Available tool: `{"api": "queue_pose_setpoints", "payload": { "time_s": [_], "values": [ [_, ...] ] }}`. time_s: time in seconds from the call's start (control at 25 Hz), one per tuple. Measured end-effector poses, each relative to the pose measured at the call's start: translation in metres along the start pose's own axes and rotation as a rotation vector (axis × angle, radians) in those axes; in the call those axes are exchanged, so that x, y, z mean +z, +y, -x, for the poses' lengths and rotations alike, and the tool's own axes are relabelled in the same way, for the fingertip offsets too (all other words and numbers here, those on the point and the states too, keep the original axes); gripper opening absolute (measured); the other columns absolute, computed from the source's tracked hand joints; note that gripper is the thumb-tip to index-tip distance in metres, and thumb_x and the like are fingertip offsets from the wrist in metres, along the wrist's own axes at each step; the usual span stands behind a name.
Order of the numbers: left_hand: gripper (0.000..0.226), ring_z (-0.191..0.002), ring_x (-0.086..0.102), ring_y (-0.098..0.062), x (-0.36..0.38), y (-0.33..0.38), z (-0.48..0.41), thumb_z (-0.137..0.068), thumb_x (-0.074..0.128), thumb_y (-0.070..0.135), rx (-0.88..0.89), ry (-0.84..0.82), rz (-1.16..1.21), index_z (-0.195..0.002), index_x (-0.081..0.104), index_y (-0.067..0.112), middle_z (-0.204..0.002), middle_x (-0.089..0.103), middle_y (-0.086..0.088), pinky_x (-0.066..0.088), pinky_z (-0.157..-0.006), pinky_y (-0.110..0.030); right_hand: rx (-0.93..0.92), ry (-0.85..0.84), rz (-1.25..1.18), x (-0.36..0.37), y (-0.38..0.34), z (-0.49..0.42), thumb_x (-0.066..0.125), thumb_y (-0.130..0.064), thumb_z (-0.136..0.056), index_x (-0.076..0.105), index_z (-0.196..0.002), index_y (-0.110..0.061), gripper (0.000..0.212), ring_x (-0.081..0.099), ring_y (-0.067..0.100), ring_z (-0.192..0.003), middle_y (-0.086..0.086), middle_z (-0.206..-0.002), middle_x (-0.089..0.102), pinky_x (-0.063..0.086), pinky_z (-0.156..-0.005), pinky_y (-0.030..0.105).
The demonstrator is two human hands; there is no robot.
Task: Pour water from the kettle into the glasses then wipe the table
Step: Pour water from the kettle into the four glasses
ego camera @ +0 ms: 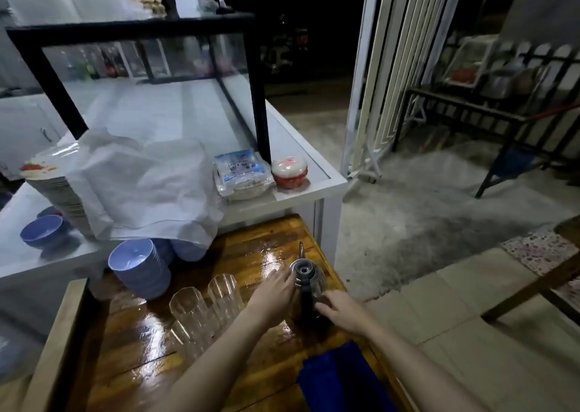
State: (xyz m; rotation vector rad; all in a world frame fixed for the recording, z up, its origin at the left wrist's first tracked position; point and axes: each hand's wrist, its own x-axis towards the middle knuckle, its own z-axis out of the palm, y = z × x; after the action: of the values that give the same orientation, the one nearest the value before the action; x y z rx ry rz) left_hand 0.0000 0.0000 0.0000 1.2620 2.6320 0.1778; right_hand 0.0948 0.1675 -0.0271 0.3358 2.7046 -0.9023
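Observation:
A steel kettle (307, 274) with a thin spout and a black handle stands on the glossy, wet-looking wooden table (251, 248). My left hand (276, 289) rests against the kettle's left side, fingers spread. My right hand (340, 309) reaches the black handle from the right, fingers curled near it; whether they grip it is unclear. Three clear ribbed glasses (201, 311) stand close together left of the kettle, beside my left forearm. A blue cloth (339, 377) lies on the table's near right part, under my right forearm.
A stack of blue bowls (141, 270) stands left of the glasses. Behind is a white counter (301, 188) with a glass display case, a white plastic bag, stacked plates, a packet and a red-and-white container. The table's right edge drops to a concrete floor.

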Motion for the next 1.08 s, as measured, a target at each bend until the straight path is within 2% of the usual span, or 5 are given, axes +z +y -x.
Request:
{"api": "queue_pose_setpoints", "payload": {
  "time_s": [0.2,0.36,0.6,0.88,1.08],
  "values": [
    [0.053,-0.145,0.018,-0.024,0.019,-0.001,-0.018,-0.104,0.026,0.033,-0.045,0.073,-0.006,-0.151,0.017,0.010,-0.157,0.024,-0.012,0.015,-0.120,-0.034,0.041,-0.005,-0.436,0.037,0.009,-0.024,0.047,-0.034,-0.099,0.063,-0.114,-0.012,0.031,0.061,0.013,-0.101,0.000,-0.110,0.067,0.051,-0.088,0.032],
    [0.058,-0.149,-0.003,-0.023,0.027,0.003,-0.030,-0.104,0.024,0.035,-0.026,0.076,-0.008,-0.153,0.004,0.010,-0.161,0.003,-0.009,0.001,-0.121,-0.034,0.080,-0.039,-0.647,0.057,0.017,-0.033,0.041,-0.030,-0.102,0.058,-0.118,-0.016,0.027,0.060,0.016,-0.108,0.003,-0.114,0.067,0.046,-0.090,0.030],
    [0.064,-0.148,-0.011,-0.019,0.047,0.003,-0.040,-0.101,0.016,0.047,0.120,0.013,-0.067,-0.153,-0.001,0.013,-0.161,-0.005,-0.007,0.002,-0.122,-0.039,0.065,-0.033,-0.632,0.050,0.046,-0.025,0.038,-0.031,-0.103,0.057,-0.126,-0.018,0.032,0.056,0.010,-0.110,-0.005,-0.114,0.062,0.043,-0.091,0.026],
    [0.065,-0.147,-0.010,-0.020,0.054,0.032,-0.041,-0.100,0.011,0.051,0.229,0.071,-0.125,-0.152,-0.001,0.014,-0.158,-0.006,-0.005,-0.009,-0.117,-0.035,0.218,0.117,-0.841,0.019,0.086,-0.008,0.030,-0.015,-0.102,0.059,-0.084,-0.010,0.034,0.049,0.012,-0.058,0.001,-0.062,0.053,0.039,-0.056,0.021],
    [0.065,-0.146,-0.016,-0.017,0.061,0.050,-0.044,-0.103,0.023,0.046,0.183,0.077,-0.090,-0.153,-0.004,0.015,-0.159,-0.011,-0.003,-0.018,-0.113,-0.028,0.285,0.192,-1.005,0.016,0.085,-0.003,0.031,-0.014,-0.102,0.064,-0.093,-0.001,0.037,0.058,0.015,-0.080,0.008,-0.084,0.064,0.044,-0.054,0.006]
  ]
}}
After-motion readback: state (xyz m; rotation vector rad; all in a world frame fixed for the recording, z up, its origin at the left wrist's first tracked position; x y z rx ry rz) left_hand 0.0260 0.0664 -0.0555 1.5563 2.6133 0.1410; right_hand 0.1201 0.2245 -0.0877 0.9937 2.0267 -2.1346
